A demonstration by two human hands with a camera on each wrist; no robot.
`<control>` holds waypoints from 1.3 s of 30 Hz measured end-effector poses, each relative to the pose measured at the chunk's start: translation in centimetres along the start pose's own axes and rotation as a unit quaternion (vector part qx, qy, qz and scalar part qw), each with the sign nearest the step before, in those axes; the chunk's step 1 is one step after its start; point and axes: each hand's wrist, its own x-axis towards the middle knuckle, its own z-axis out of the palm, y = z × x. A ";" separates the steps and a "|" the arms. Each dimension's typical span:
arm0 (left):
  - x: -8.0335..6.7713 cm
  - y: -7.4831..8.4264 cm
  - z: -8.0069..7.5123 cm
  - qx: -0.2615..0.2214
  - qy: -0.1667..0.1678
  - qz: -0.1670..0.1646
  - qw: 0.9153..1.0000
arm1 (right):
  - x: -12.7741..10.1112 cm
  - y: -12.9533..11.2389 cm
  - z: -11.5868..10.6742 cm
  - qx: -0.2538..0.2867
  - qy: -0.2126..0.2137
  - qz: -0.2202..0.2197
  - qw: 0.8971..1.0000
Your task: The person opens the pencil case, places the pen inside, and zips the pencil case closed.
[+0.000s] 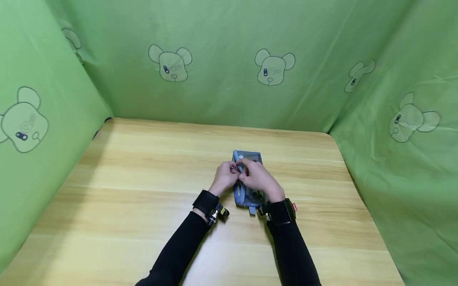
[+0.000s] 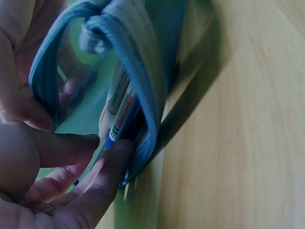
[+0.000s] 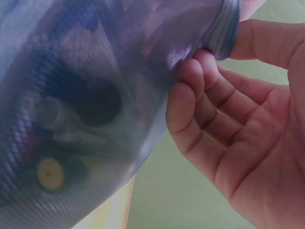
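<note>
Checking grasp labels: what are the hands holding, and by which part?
Both hands hold the blue mesh pencil pouch by its open zipper edge: left hand on one side, right hand pinching the blue rim opposite.

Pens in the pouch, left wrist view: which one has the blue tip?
The lower pen, with red lettering, ending blue beside the left hand's fingers. The pen above it shows green print.

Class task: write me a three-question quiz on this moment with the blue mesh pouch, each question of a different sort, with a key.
1. True or false: both hands hold the blue mesh pouch.
2. What lies inside the pouch? A) pens B) coins only C) nothing
3. What surface is under the pouch?

Key:
1. True: the left hand and the right hand each grip its blue edge.
2. A
3. The wooden table.
</note>
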 end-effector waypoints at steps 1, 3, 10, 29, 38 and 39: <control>0.0 -0.1 -0.1 -0.005 -0.001 0.000 1.000 | 0.0 0.0 0.1 0.001 0.000 0.000 1.000; 0.0 -0.2 -0.2 -0.017 -0.002 0.000 1.000 | 0.0 -0.1 0.2 0.002 0.001 0.002 1.000; 0.5 -0.4 -0.5 -0.021 0.004 0.012 1.000 | -0.2 -0.1 0.2 -0.004 0.006 0.005 1.000; 1.9 -1.0 -1.7 0.046 0.048 0.038 0.997 | 0.1 -0.3 0.8 -0.002 0.000 0.005 1.000; 2.0 -1.6 -2.8 0.055 0.069 0.042 0.995 | 0.9 -0.7 0.6 -0.014 -0.007 -0.023 1.000; 2.0 -1.7 -2.8 0.058 0.072 0.041 0.995 | 1.1 -0.7 0.5 -0.014 -0.006 -0.023 1.000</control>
